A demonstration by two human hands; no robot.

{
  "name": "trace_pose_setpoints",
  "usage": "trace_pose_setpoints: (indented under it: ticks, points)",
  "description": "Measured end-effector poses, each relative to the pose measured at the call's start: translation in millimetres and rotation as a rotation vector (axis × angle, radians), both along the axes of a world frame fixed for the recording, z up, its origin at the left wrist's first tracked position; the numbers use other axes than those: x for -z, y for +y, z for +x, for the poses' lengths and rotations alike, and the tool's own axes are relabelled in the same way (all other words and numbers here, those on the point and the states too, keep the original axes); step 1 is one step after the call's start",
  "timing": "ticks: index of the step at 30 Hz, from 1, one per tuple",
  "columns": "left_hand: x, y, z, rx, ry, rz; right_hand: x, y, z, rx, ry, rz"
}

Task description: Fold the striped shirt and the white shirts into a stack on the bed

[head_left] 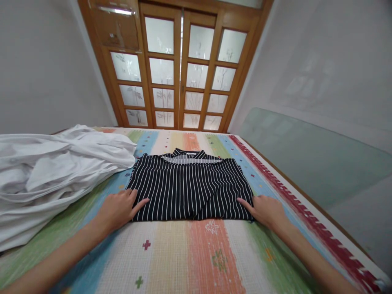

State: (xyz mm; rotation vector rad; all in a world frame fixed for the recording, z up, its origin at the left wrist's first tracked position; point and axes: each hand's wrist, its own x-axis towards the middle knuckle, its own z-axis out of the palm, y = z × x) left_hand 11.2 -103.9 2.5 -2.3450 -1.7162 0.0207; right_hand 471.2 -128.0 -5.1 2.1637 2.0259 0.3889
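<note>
"Striped garment (183,188): position?"
"Between left hand (119,208) and right hand (269,209), thumbs (141,206) on its near corners. Finger grip: cannot tell."
"Handling?"
"Even outward tension should ease the diagonal crease (206,199)."
"Materials?"
"Thin-looking cloth, near-rectangular; rumpled white fabric (70,159) left of left hand; coarse-textured cover (171,257) beneath."
</note>
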Motion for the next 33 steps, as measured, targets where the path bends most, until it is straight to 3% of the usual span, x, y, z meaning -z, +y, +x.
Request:
trace_pose_setpoints:
  ticks: [6,9,15,20,23,26,30,33]
  points:
    - [34.2,7,-24,0.165,-0.026,0.035,22,-3,9,-0.128,-0.013,0.082]
    - [36.1,14,-34,0.196,-0.085,0.101,25,-1,21,-0.142,-0.026,0.175]
    - [34.0,15,-42,0.257,-0.135,0.195,28,-1,34,-0.13,-0.026,0.172]
    - [31.1,12,-42,0.273,-0.162,0.229,26,-4,32,-0.189,0.003,0.264]
    - [30.9,10,-42,0.261,-0.201,0.225,21,-10,33,-0.351,0.055,0.256]
    - [32.0,10,-44,0.261,-0.219,0.231,19,-16,39,-0.542,0.115,0.142]
    - [32.7,14,-48,0.278,-0.213,0.24,22,-17,50,-0.645,0.176,0.06]
    - [31.3,15,-51,0.308,-0.167,0.247,22,-18,58,-0.708,0.132,0.108]
